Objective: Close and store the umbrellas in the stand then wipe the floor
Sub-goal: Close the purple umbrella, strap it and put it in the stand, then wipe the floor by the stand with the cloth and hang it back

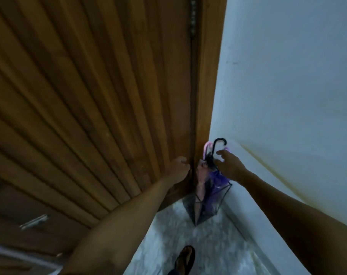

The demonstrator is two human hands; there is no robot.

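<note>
a black wire stand sits on the pale marbled floor in the corner between the ribbed wooden door and the white wall, holding closed umbrellas upright: a pink umbrella, a purple umbrella and a black hooked handle above them. the right hand hovers at the handles, its grip spread with fingers apart, holding nothing visible. the left hand lies flat on the door's edge, fingers loosely curled, and a sandalled foot stands on the floor below.
</note>
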